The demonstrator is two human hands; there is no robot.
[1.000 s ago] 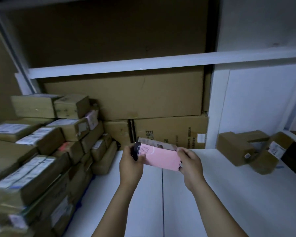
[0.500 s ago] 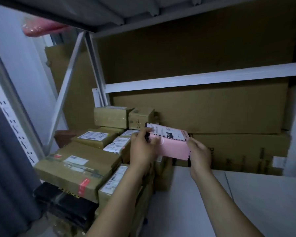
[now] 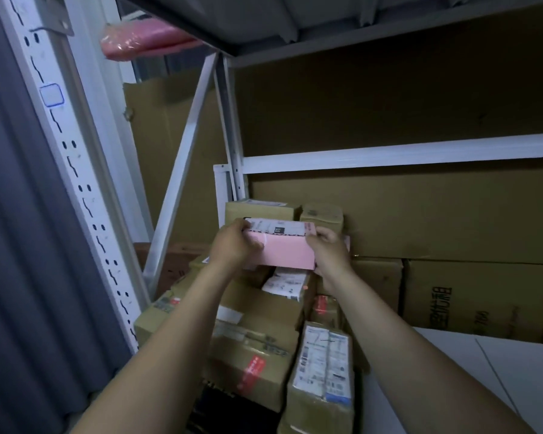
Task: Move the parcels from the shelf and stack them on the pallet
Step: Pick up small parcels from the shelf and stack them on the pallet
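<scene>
One ribbed grey panel [image 3: 16, 245] is seen at the far left, with a white slotted upright [image 3: 55, 145] of the rack just beside it. Up top, something pink wrapped in plastic [image 3: 145, 42] is laid on the shelf above. Further along, a white diagonal brace [image 3: 182, 170] is set against flat cardboard. Lower down, a heap of brown parcels [image 3: 257, 339] with labels and red tape is piled on the shelf. The pink parcel [image 3: 282, 252] is held up over that heap, in front of the small brown boxes [image 3: 261, 209] at the back. Its left end is gripped by the left hand [image 3: 232, 245], fingers curled over the top edge where a white label [image 3: 276, 228] is stuck. Its right end is gripped by the right hand [image 3: 329, 252], fingers curled round it too. Off to the right, big cardboard cartons [image 3: 452, 214] are stacked against the back under a white crossbar [image 3: 389, 155], and bare white shelf board [image 3: 499, 380] is seen at the lower right.
</scene>
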